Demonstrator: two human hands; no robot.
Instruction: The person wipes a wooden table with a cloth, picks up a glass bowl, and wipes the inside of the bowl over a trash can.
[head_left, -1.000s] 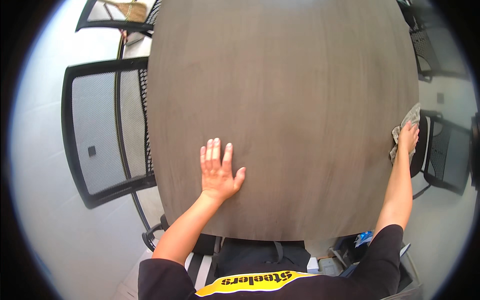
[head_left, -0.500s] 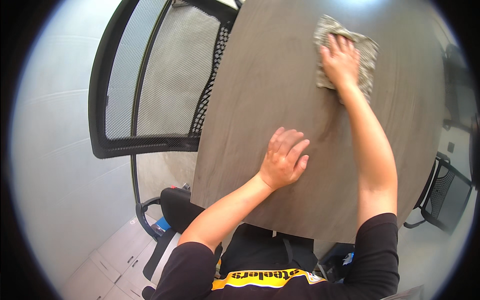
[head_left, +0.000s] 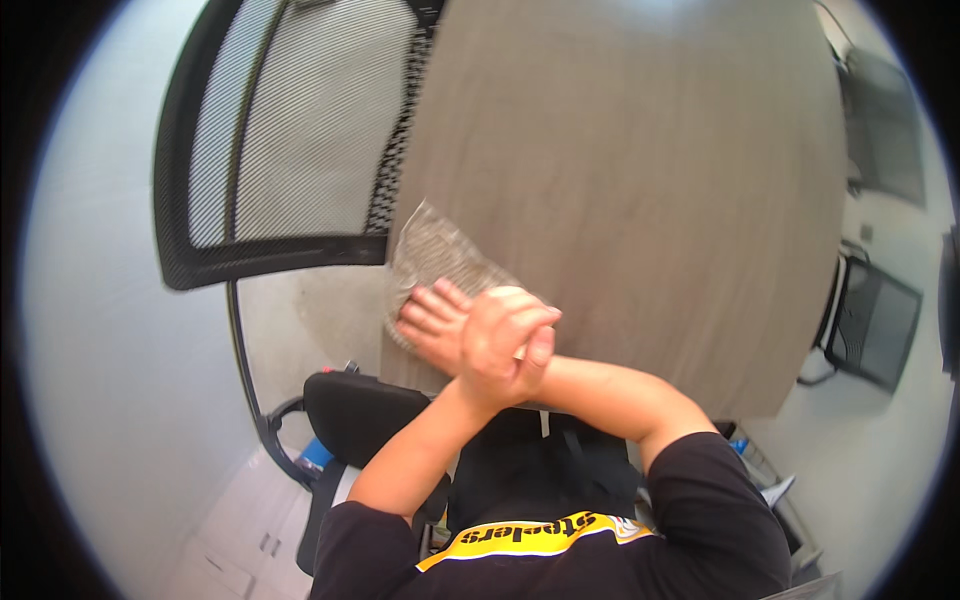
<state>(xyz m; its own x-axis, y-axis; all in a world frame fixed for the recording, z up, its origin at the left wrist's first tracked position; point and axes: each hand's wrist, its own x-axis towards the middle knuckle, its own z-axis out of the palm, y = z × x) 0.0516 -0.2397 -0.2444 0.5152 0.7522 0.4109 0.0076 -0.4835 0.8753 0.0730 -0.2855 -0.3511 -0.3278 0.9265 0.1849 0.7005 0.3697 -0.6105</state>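
A grey-beige cloth [head_left: 440, 252] lies on the brown wooden table [head_left: 640, 180] at its near left corner. My right hand [head_left: 432, 325] lies flat on the cloth's near end, fingers pointing left, with the forearm reaching across my body from the right. My left hand [head_left: 508, 340] is curled into a loose fist directly over my right wrist and holds nothing. Whether it rests on the wrist or hovers just above it, I cannot tell.
A black mesh chair back [head_left: 290, 130] stands right against the table's left edge, with its black seat [head_left: 360, 415] below the corner. Another black chair [head_left: 880, 320] stands at the table's right side. Pale floor surrounds the table.
My right hand has dragged the cloth from the table's far side to the near left corner. My left hand has lifted off the tabletop and curled above my right wrist.
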